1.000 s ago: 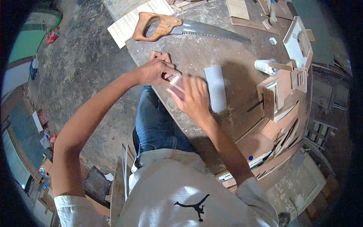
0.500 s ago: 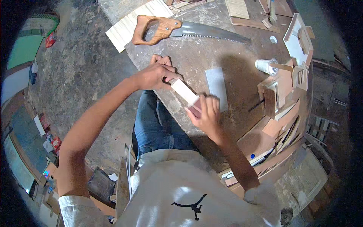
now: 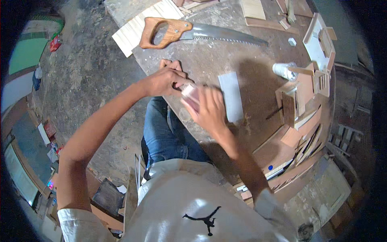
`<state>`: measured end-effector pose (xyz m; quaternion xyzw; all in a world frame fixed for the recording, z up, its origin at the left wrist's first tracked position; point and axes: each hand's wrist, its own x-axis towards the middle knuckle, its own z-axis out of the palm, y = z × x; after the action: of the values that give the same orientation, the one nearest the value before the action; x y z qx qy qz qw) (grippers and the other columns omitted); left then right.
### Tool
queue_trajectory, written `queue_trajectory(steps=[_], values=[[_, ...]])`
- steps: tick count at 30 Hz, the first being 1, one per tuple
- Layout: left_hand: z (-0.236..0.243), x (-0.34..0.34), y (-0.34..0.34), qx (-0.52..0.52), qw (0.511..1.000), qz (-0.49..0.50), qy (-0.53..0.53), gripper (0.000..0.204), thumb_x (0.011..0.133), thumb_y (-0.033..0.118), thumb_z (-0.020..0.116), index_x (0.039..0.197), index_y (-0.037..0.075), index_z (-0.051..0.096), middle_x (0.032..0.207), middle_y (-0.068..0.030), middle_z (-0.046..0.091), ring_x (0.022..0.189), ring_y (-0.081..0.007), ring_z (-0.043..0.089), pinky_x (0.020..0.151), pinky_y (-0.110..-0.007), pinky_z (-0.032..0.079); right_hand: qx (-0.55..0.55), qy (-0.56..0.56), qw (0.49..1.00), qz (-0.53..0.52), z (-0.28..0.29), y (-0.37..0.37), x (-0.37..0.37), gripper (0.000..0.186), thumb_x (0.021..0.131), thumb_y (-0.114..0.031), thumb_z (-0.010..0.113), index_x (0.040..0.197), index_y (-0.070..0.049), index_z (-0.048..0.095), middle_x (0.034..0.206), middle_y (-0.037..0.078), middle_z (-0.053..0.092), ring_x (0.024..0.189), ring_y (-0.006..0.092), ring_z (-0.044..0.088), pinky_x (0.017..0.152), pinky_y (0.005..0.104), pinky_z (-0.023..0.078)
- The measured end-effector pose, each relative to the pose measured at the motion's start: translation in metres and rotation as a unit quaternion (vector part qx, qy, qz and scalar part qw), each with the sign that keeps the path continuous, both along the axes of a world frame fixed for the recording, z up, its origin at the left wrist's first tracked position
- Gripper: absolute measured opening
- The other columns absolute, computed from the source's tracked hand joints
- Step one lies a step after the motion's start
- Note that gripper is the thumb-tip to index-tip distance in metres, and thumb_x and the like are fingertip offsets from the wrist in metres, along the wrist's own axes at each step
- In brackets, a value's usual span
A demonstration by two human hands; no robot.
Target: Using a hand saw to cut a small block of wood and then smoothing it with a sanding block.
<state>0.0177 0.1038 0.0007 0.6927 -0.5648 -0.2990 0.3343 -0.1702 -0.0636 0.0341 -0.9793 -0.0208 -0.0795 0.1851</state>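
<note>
My left hand (image 3: 166, 79) is closed on the near-left end of a short pale wood strip (image 3: 188, 89), holding it down at the table's left edge. My right hand (image 3: 209, 108) grips a reddish-brown piece that looks like folded sandpaper (image 3: 192, 99) and presses it on the strip, close to my left fingers. The right hand is slightly blurred, and it hides most of the strip. To its right a pale grey rectangular sheet (image 3: 231, 97) lies flat. Beyond both hands rests a handsaw (image 3: 217, 34) with a wooden handle, its toothed edge toward me.
The worn brown table (image 3: 254, 101) carries a white cup (image 3: 281, 71), a small white block (image 3: 292, 41) and wooden assemblies (image 3: 292, 101) on the right. Light boards (image 3: 141, 26) overhang the far-left edge. Wood offcuts (image 3: 298, 149) are piled at the near right.
My right hand has slid up and left along the wood strip with the reddish-brown piece, covering more of the strip. My left hand stays in place.
</note>
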Motion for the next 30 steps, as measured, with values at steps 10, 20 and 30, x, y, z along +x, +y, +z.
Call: queue_trajectory(steps=[10, 20, 30], values=[[0.005, 0.003, 0.003, 0.018, 1.0, 0.005, -0.016, 0.05, 0.077, 0.029, 0.084, 0.126, 0.024, 0.076, 0.084, 0.0043, 0.058, 0.103, -0.019, 0.051, 0.097, -0.042, 0.027, -0.002, -0.009, 1.0, 0.013, -0.003, -0.006, -0.005, 0.073, 0.088, -0.046, 0.08, 0.127, 0.011, 0.057, 0.106, 0.021, 0.06, 0.098, 0.0359, 0.059, 0.089, 0.0463, 0.048], [0.005, -0.001, 0.006, 0.009, 1.0, 0.011, -0.004, 0.051, 0.075, 0.027, 0.086, 0.125, 0.025, 0.077, 0.089, 0.0048, 0.064, 0.104, -0.0191, 0.051, 0.097, -0.042, 0.027, -0.017, -0.011, 1.0, 0.015, 0.003, -0.013, -0.025, 0.063, 0.089, -0.045, 0.078, 0.12, 0.007, 0.062, 0.107, 0.02, 0.062, 0.093, 0.0355, 0.059, 0.083, 0.0432, 0.048], [0.004, 0.001, 0.007, 0.04, 0.996, 0.017, 0.083, 0.051, 0.075, 0.026, 0.084, 0.125, 0.021, 0.077, 0.074, 0.0039, 0.055, 0.099, -0.0187, 0.053, 0.096, -0.041, 0.03, -0.005, 0.013, 1.0, 0.009, 0.004, -0.017, -0.039, 0.07, 0.087, -0.048, 0.08, 0.123, 0.008, 0.06, 0.105, 0.019, 0.059, 0.092, 0.0338, 0.058, 0.083, 0.0441, 0.047]])
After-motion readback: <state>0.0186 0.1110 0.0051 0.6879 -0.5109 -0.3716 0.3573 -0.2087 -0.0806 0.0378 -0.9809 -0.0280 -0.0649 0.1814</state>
